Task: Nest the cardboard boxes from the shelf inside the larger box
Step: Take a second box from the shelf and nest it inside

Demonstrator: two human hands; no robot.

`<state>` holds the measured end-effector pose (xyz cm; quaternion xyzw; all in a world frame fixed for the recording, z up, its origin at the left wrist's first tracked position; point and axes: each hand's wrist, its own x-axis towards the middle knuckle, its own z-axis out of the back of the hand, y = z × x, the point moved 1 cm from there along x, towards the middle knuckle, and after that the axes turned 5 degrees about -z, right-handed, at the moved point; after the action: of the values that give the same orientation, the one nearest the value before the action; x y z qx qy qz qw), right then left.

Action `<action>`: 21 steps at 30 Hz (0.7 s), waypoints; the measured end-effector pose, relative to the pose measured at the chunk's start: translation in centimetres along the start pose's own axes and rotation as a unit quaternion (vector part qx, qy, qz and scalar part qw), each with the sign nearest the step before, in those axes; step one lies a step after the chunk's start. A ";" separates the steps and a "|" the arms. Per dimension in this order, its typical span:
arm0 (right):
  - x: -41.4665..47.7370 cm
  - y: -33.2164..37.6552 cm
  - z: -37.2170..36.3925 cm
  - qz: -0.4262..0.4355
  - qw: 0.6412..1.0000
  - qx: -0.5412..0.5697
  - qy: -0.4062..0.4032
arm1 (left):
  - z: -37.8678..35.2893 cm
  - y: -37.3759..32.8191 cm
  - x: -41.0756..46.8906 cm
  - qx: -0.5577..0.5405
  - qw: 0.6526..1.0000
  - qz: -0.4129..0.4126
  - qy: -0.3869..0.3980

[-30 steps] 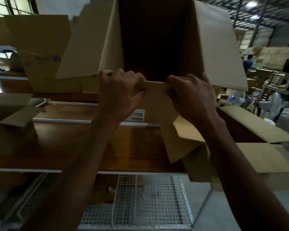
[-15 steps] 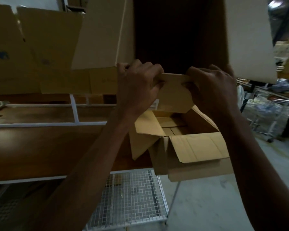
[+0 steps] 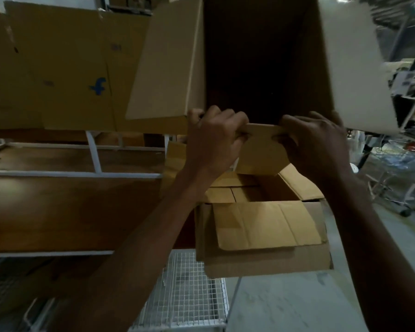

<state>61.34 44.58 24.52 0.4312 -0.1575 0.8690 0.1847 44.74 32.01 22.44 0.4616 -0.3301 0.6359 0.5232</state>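
While the shelving [image 3: 70, 174] fills 9 o'clock, the held box [image 3: 261, 58] dominates 12 o'clock, its open mouth facing the camera, side flaps splayed. Since a second ago it has swung rightward off the shelf, and the open carton [image 3: 264, 236] now sits directly below at 5 o'clock, flaps folded out. Judgement: transfer phase nearly aligned; lowering into the carton looks like the next step, if this carton is the larger one, which I cannot confirm. Left hand [image 3: 213, 140] and right hand [image 3: 316, 144] are both clenched over the box's lower flap [image 3: 261, 149]. Flat stock bearing a blue "f" mark [image 3: 98, 86] stands at 10 o'clock. Hidden: the held box's top is cut off, its interior too dark to read; the 2 o'clock background is blurred.
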 end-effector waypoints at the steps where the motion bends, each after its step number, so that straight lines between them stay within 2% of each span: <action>1: -0.1 -1.4 -0.6 0.003 1.000 0.003 0.007 | -1.2 -0.7 0.0 0.007 1.000 0.006 0.007; 9: -1.9 -8.9 -5.9 0.023 0.996 0.047 0.075 | -7.8 -4.8 -1.0 0.053 0.994 0.048 0.083; 21: -3.3 -11.6 -10.3 0.018 0.975 0.108 0.196 | -11.7 -5.8 -3.4 0.050 0.976 0.094 0.192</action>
<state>61.36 58.62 17.18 0.2673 -0.0316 0.9515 0.1487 47.66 42.68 14.72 0.3236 -0.2333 0.7747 0.4906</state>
